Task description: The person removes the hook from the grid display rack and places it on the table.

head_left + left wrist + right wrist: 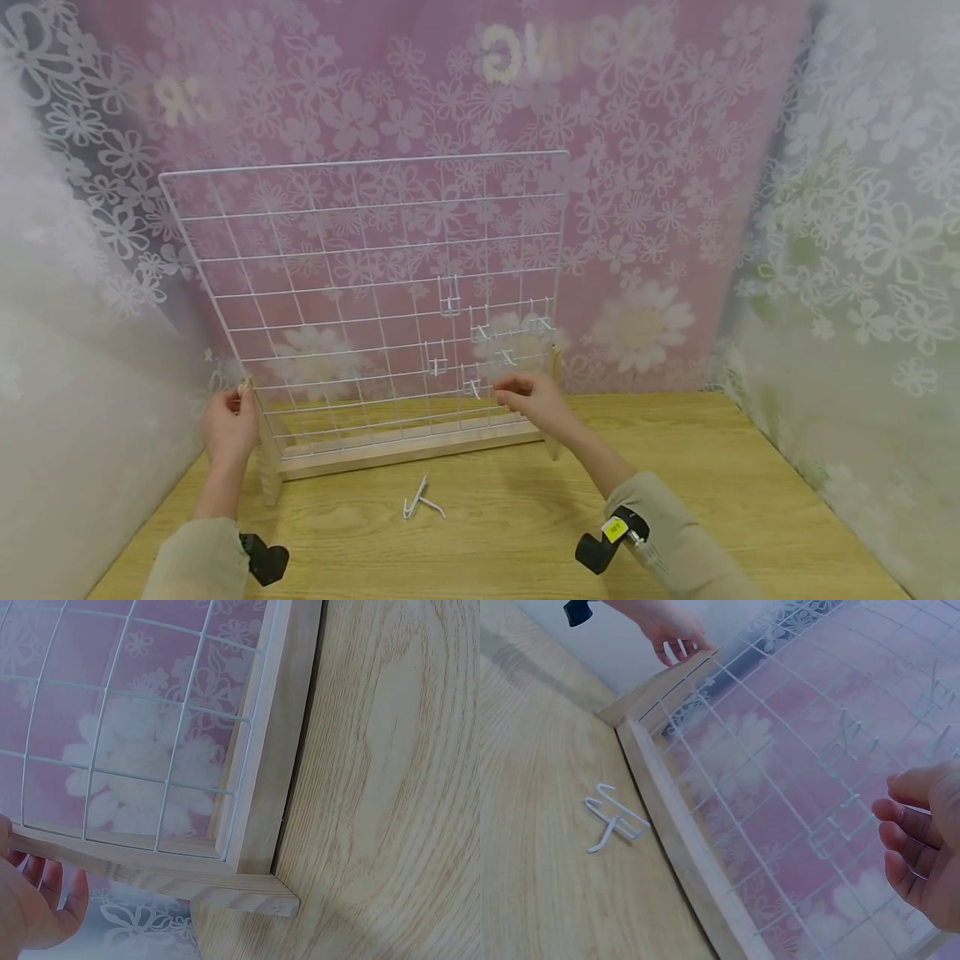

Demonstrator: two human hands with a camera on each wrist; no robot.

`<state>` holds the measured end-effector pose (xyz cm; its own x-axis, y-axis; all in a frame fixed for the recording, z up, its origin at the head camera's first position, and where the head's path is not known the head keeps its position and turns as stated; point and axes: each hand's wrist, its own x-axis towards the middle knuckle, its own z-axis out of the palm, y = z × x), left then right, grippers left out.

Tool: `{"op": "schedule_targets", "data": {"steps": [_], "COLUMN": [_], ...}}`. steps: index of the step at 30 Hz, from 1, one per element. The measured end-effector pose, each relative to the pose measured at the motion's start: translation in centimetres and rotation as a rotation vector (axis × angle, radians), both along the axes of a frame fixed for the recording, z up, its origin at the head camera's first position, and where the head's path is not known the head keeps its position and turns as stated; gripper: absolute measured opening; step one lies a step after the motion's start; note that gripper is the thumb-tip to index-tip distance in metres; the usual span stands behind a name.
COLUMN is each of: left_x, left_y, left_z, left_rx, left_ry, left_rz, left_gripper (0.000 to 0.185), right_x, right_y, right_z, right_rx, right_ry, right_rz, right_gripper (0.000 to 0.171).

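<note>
— that white wire grid (360, 283) standing in its wooden base (405, 446) at the back of the desk (525, 517), does it look heavy to you?

— no, i'd say light. thin wire, open squares, a slim pale wood frame. stiff enough to stand up, though i'd guess the mesh flexes a bit if pushed in the middle.

— where's the person holding it?

— the left hand (228, 425) is at the wooden upright on the left edge, fingers curled round the post near the lower corner. that seems the sensible place, since wood gives a firmer grip than thin wire.

— and the right hand (534, 402)?

— it's up against the lower right part of the grid, fingers bent together close to the wires. it seems to pinch a small white hook (919, 811), but i can't tell for sure; the piece is mostly hidden.

— those little hooks (480, 333) already on the mesh?

— several hang in the lower right squares. tiny, light, smooth wire, likely slippery and easy to drop. a loose hook (422, 498) lies on the desk just in front of the base.
</note>
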<state>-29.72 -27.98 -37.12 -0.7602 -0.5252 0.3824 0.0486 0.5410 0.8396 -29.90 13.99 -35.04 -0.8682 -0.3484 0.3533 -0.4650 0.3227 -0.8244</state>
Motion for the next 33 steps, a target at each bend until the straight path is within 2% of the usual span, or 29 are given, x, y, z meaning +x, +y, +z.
{"op": "schedule_targets", "data": {"steps": [8,13,20,27,33], "left_x": [0.1,0.1,0.0,0.0,-0.1], "left_y": [0.1,-0.2,-0.1,0.0,0.0], "left_z": [0.2,0.1,0.0,0.0,0.1], "left_rx": [0.014,0.029,0.004,0.016,0.014], "left_ry": [-0.016,-0.052,-0.031,-0.035,-0.028], "left_rz": [-0.015,-0.015,-0.008,-0.007,-0.004], "left_gripper": [0.039,0.041,0.039,0.039,0.038], "right_x": [0.3,0.5,0.4,-0.5,-1.2], "right_y": [0.5,0.1,-0.5,-1.9,-2.8], "right_z": [2.6,4.5,7.4,9.9,11.4], "right_rx": [0.028,0.039,0.025,-0.007,-0.023], "right_ry": [0.040,0.007,0.019,0.050,0.096], "right_rz": [-0.046,-0.063,-0.053,-0.093,-0.114], "right_gripper": [0.024,0.027,0.027,0.024,0.022]}}
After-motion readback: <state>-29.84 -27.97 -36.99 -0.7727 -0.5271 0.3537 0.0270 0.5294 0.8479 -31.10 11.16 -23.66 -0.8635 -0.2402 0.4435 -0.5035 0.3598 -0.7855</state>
